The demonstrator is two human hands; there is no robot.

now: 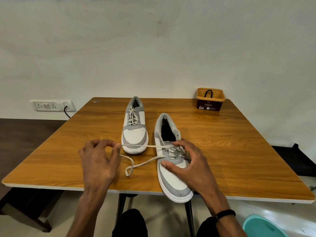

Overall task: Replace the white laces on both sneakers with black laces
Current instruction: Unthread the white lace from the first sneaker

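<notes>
One wall socket panel (52,105) sits at far left, beside the counter (239,151). The left hand (98,161) pinches one white lace (136,146) between thumb and fingertips, the strand drawn taut toward the near shoe; a slack loop of it lies on the counter. Two sneakers present: the far sneaker (135,127), fully laced in white, stands just behind the taut lace; the near sneaker (172,168), partly unlaced, overhangs the front edge. The right hand (186,159) grips the near sneaker across its lower eyelets, fingers curled. One brown tub (210,101) at the far right corner holds one visible black lace (208,93).
</notes>
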